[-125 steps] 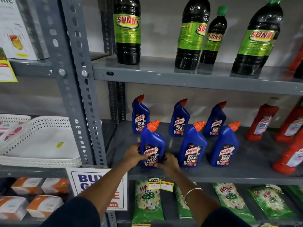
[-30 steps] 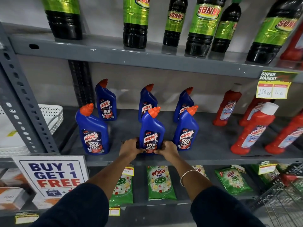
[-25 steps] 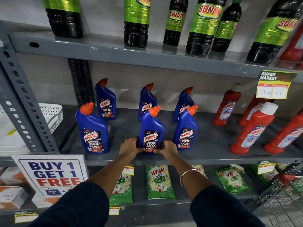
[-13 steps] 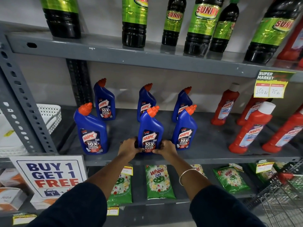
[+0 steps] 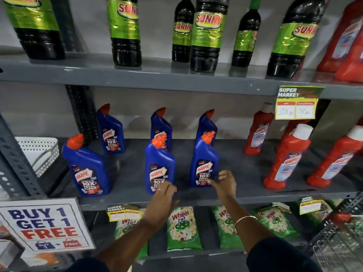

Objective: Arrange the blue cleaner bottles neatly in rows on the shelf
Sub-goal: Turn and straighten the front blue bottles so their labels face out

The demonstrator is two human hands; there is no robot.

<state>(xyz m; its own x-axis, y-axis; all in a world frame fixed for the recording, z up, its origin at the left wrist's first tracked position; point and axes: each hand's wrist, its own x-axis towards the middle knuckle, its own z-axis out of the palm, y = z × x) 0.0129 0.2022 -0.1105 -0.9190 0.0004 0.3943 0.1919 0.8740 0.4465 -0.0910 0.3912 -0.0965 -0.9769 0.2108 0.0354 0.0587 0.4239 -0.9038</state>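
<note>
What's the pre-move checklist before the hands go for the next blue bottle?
1. Left hand free: ok, open, off the front middle bottle.
2. Right hand free: ok, open beside the front right bottle.
3. All six blue bottles upright: ok.
4. Front row in line: not ok, front left bottle sits nearer the shelf edge.
5. Back row evenly spaced: ok.
6. Right hand touching bottle: cannot tell.

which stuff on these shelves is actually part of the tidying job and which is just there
Part of the job:
- front row blue bottles: left, middle, right
- back row blue bottles: left, middle, right
- grey shelf
- left hand, right hand, both open

Just there:
- red bottles
- dark Sunny bottles
- green Wheel packets
- white basket
- offer sign
</note>
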